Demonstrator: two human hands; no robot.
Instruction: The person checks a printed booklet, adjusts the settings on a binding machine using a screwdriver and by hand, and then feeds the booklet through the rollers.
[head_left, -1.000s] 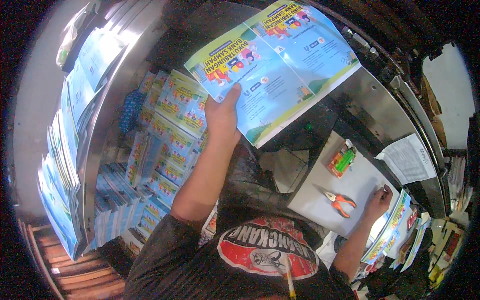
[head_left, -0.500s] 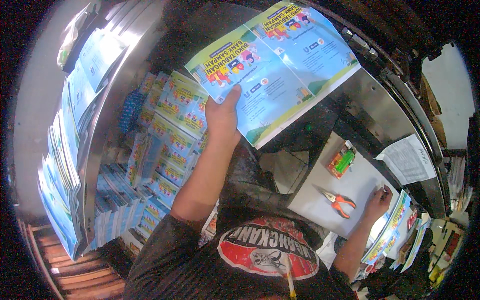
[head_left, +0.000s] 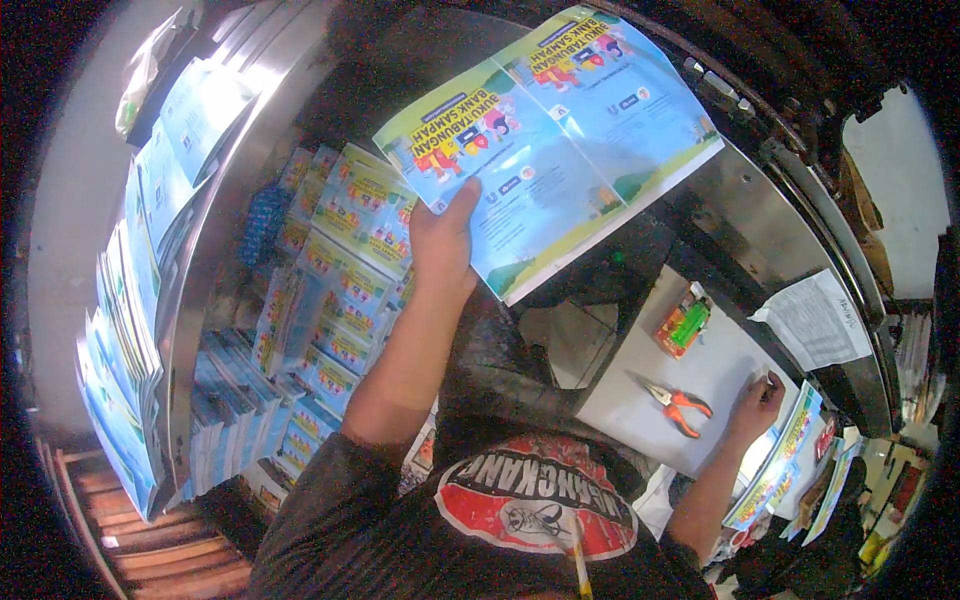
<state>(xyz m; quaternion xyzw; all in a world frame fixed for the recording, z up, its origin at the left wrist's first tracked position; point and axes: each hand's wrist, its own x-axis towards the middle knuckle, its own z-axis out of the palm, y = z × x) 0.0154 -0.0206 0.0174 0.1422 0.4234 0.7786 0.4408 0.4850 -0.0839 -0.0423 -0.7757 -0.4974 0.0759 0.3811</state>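
My left hand (head_left: pixel 445 235) grips the near-left edge of a wide blue, green and yellow printed booklet sheet (head_left: pixel 560 160), thumb on top and the other fingers hidden beneath. The sheet carries two cover designs side by side and is held raised and slanted. To the right, my right hand (head_left: pixel 758 408) rests at the edge of a pale board (head_left: pixel 730 355), its fingers curled in. Whether anything small is in them is not plain. Beside it on the board lie orange-handled pliers (head_left: pixel 672 402) and a small box (head_left: pixel 683 320) with a green lighter on it.
Stacks of similar printed sheets (head_left: pixel 350 270) stand below on the left. More sheets (head_left: pixel 150 250) lie on a metal ledge at far left. A metal machine frame (head_left: pixel 790 210) runs along the right, with a written paper (head_left: pixel 815 318) on it. Further printed sheets (head_left: pixel 775 460) lie beside my right forearm.
The sheet in my left hand has tilted slightly, its near corner a little lower and to the left. My right hand stays in place.
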